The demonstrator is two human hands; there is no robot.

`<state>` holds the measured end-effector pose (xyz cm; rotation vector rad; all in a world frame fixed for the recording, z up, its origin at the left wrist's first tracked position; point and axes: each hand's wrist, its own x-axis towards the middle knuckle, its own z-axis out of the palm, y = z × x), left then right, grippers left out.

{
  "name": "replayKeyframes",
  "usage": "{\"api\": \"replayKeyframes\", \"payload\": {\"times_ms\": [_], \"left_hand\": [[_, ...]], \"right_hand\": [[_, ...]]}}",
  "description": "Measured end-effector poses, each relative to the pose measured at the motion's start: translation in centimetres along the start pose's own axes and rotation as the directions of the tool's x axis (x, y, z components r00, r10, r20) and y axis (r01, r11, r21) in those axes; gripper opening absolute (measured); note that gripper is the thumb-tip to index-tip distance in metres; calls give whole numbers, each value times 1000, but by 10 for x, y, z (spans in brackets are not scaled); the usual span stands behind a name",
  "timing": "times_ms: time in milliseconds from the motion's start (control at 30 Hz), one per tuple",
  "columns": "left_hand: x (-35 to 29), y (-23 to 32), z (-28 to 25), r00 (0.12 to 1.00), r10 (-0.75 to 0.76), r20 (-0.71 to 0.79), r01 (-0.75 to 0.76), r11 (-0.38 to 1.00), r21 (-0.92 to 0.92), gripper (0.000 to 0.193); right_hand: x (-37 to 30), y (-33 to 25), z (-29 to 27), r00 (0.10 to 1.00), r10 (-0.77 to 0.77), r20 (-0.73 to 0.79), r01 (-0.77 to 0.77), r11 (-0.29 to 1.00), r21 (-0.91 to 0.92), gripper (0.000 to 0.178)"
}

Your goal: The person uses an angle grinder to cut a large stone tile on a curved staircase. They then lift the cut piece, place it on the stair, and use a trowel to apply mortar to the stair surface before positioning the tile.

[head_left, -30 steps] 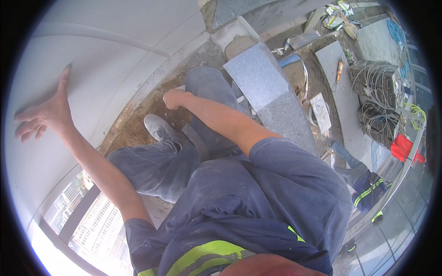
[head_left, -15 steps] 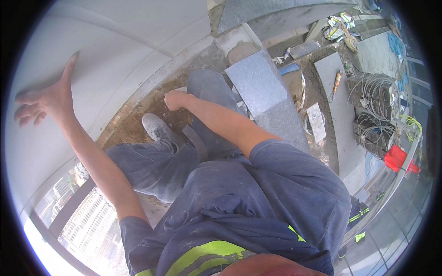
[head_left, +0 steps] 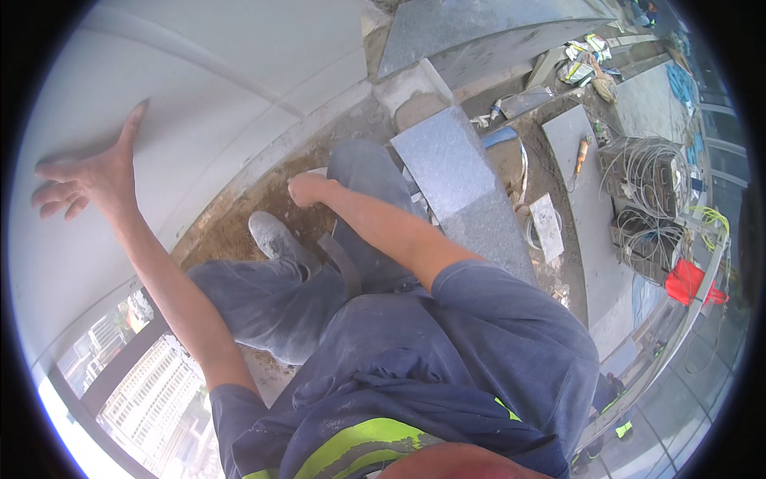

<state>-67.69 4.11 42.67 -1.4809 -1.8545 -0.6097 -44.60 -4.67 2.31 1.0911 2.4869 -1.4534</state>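
Note:
My left hand [head_left: 100, 180] has its fingers and thumb spread wide against the smooth pale grey wall panel [head_left: 215, 152], and it holds nothing. Down by my bent knee, my right hand [head_left: 306, 190] is closed in a fist just above the dusty brown ground [head_left: 219, 227]. A small pale edge shows beside its knuckles, but what the fingers grip, if anything, is hidden. My dust-covered shoe [head_left: 274, 235] stands on the ground close to that hand.
Grey stone slabs [head_left: 451, 156] lie right of my knee. Farther right are a long slab [head_left: 570, 140] bearing an orange-handled power tool [head_left: 582, 156], coiled cables [head_left: 650, 172], a red bag [head_left: 686, 281] and a metal rail [head_left: 702, 291]. A window [head_left: 152, 391] is at lower left.
The view has shifted slightly. My left hand stays spread on the panel and my right hand stays closed near the ground, with little movement.

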Motion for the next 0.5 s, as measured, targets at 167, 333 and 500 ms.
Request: {"api": "replayKeyframes", "payload": {"times_ms": [167,333,500], "left_hand": [[1,8,1,999,-43,13,43,999,-22,184],[9,10,24,991,-93,96,106,984,-141,186],[-4,-14,-17,998,18,56,-16,999,-41,167]], "right_hand": [[7,2,-2,997,54,62,-52,998,-47,27],[2,8,-6,989,4,-147,1,999,36,28],[-46,-43,-114,782,174,-598,346,678,649,27]]}}
